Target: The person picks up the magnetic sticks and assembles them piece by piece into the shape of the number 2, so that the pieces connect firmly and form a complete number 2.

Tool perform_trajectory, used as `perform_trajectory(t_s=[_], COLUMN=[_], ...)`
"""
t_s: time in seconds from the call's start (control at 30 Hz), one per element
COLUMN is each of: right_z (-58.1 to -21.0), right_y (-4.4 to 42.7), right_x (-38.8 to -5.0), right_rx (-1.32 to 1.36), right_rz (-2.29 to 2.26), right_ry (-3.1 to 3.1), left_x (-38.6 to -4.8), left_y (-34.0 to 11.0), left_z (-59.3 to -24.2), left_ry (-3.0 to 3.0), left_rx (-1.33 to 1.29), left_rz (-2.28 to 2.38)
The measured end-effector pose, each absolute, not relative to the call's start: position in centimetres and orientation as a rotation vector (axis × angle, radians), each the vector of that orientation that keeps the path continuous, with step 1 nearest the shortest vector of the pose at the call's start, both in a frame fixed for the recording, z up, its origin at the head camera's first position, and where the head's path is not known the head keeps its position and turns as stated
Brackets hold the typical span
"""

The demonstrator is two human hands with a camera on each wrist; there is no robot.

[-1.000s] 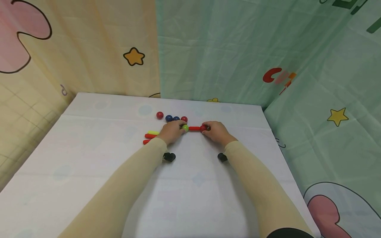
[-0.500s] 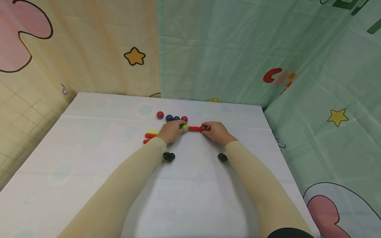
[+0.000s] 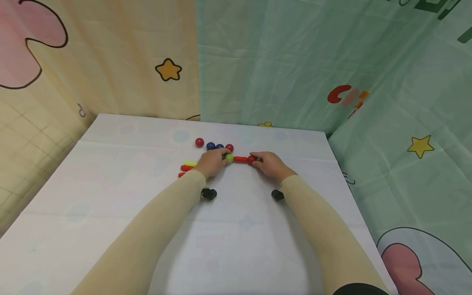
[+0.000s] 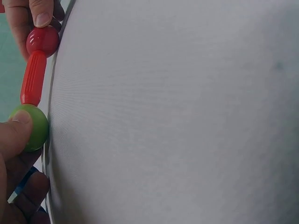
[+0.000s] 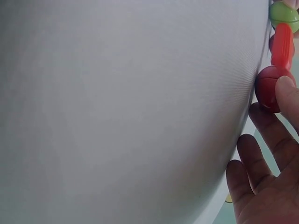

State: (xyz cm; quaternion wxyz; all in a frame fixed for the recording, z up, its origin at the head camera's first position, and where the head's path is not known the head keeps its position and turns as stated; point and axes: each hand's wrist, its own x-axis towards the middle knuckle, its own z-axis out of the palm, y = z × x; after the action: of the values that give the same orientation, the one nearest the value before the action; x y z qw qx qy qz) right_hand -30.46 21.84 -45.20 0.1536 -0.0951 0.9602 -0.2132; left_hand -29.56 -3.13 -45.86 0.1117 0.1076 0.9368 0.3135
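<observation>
Head view: the left hand [image 3: 213, 163] pinches a glossy green ball, plastic by its look [image 3: 229, 158], and the right hand [image 3: 272, 164] grips a glossy dark red ball [image 3: 251, 159]; a straight, ribbed red plastic rod [image 3: 241, 159] spans the two, in one line at the far half of the white cloth-covered table [image 3: 239, 246]. Against the frames half a second and one second back, hands, balls and rod are practically unmoved; only the framing has slipped slightly. Judged meaning: a steady hold, no piece added or removed. Beyond the left hand lie a loose red ball [image 3: 199, 142], two dark blue balls [image 3: 210, 146] and a second loose red ball [image 3: 230, 148]; near its wrist, a yellow-green rod [image 3: 190, 164] and red rods [image 3: 187, 168], partly covered. Left wrist view: thumb on the green ball; the rod meets both balls, no gap visible. Right wrist view: thumb and one finger hold the dark red ball, remaining fingers loosely bent, clear of it. Whether the joints are fully seated: cannot tell.
</observation>
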Motion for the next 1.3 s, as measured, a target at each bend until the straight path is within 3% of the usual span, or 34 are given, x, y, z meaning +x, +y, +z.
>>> perform_trajectory(t_s=[0.77, 1.3], right_z=[-45.1, -45.2], right_y=[21.4, 21.6], right_x=[-30.3, -30.5], right_rx=[-0.251, -0.262], right_rz=[-0.66, -0.662], right_ry=[2.757, 2.749], left_x=[-29.9, -30.1], left_y=[-4.4, -10.5], left_z=[-45.5, -43.9], left_ry=[2.75, 2.766], left_rx=[0.316, 0.391], left_rz=[0.865, 0.729])
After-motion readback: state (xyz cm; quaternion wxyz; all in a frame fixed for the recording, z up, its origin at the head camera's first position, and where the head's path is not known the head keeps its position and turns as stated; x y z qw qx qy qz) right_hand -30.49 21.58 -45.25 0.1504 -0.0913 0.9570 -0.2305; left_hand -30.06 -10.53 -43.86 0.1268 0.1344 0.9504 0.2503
